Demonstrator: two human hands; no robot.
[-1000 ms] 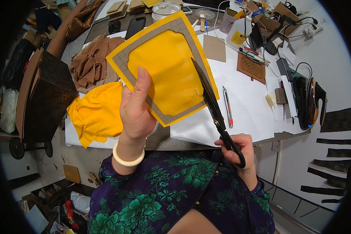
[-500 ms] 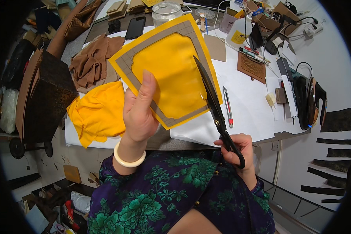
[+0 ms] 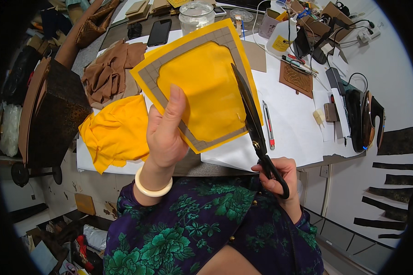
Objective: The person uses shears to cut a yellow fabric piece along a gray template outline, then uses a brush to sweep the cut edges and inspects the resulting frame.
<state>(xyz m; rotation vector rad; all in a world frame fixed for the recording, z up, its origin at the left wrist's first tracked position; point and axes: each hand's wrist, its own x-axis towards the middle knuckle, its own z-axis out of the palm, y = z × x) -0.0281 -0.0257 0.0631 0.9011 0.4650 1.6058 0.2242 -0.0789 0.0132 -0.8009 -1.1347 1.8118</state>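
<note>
My left hand (image 3: 166, 135), wearing a cream bangle at the wrist, grips a yellow cloth panel (image 3: 199, 98) by its lower left side. The thumb lies on the front; the other fingers are hidden behind. A grey board frame (image 3: 181, 56) with pencilled lines lies on the cloth, which shows inside its shaped opening and as a margin around it. In my right hand (image 3: 283, 176) are black-handled scissors (image 3: 256, 137), fingers in the loops. Their dark blades reach up across the panel's right side, over frame and cloth; whether they touch the cloth I cannot tell.
Crumpled yellow cloth (image 3: 117, 133) and brown cloth (image 3: 108, 75) lie left on the table. A red-and-grey craft knife (image 3: 268, 126) lies beside the scissors. Behind are a phone (image 3: 159, 32), a glass jar (image 3: 196, 16) and a bottle (image 3: 281, 39). An iron (image 3: 369, 120) stands right.
The panel and my left hand have shifted slightly to the right and down. My right hand and the scissors have stayed almost in place.
</note>
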